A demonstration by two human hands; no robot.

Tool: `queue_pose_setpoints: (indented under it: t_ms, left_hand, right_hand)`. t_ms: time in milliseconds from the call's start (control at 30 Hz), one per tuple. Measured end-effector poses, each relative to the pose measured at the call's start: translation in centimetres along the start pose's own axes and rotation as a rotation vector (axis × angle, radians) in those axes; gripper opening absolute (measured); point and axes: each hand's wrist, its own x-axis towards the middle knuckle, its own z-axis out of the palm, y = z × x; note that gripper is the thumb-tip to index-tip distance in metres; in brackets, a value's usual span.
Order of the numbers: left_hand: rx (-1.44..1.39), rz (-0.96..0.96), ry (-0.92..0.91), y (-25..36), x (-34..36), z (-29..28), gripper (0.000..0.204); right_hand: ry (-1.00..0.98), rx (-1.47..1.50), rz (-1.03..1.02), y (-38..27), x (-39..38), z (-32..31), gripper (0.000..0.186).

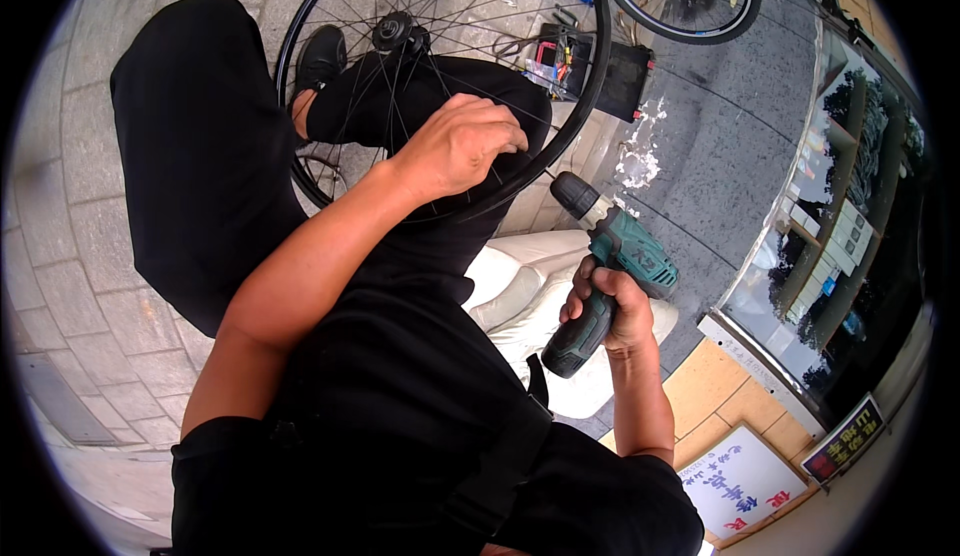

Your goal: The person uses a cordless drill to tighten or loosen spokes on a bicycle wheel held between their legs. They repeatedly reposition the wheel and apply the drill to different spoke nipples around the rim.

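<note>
One spoked wheel (395,32) stands in front of the bent leg (360,111), and what braces it is hard to make out; with too little support it could roll or twist under a sideways push. Next, the left hand (460,151) lies over the spokes with its fingers curled beside the rim (601,36); whether they pinch anything is hidden. Bare fingers so near the working end could be nicked if the wheel turned or the bit (549,173) skidded. That slim bit points at the rim's lower right edge, and contact cannot be told for sure. Farther right, the green-and-black drill (620,244) slants up toward the rim, its handle firmly wrapped by the right hand (618,308). An angled approach or too much squeeze on the trigger could make the tip slip, scratch the rim or strip whatever it meets. Beyond the rim, a black tray (620,81) of loose tools sits close enough that a toppling wheel could scatter them.
</note>
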Motion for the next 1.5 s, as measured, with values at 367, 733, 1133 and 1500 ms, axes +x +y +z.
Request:
queue_pose_setpoints:
  t_ms: [367,733,1133,1500]
  left_hand:
    - [0.004,0.019,0.018,0.1,0.1,-0.2,0.017]
    - [0.015,0.038,0.024,0.0,0.2,-0.3,0.019]
    - [-0.011,-0.012,-0.027,1.5,-0.1,-2.4,0.018]
    - [0.057,0.055,-0.194,1.7,0.9,-4.5,0.011]
  right_hand:
    - [0.000,-0.012,-0.016,-0.2,0.0,0.3,0.026]
    - [-0.006,-0.037,-0.027,-0.2,0.1,0.4,0.028]
    - [-0.070,-0.064,-0.186,0.1,0.6,0.6,0.040]
    - [-0.127,-0.210,-0.464,-1.3,1.1,0.1,0.038]
